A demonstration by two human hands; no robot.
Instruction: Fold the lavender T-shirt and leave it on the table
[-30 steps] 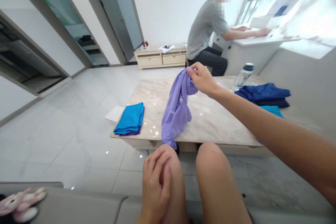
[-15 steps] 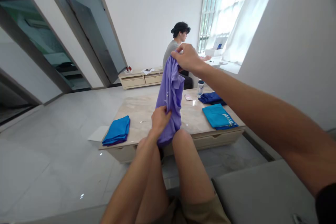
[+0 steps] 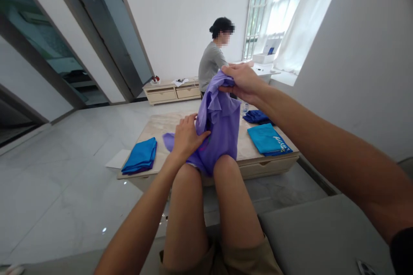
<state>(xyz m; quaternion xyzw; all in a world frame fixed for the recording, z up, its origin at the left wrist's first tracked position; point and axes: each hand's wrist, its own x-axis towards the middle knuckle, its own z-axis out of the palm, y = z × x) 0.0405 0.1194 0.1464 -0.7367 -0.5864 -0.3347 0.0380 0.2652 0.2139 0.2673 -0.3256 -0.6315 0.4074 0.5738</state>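
The right hand (image 3: 242,80) pinches the top of the purple shirt (image 3: 224,126) — it hangs by the low table (image 3: 164,123) and knees (image 3: 226,167). The left hand (image 3: 188,136) touches it — thumb and fingers spread.

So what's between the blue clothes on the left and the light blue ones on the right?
The purple cloth, gripped by the right hand, plus the left hand. Bare tabletop shows on both sides, in the head view.

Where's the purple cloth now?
Mid-picture in the head view, the purple cloth hangs from the right hand at the knees, with the left hand on its left.
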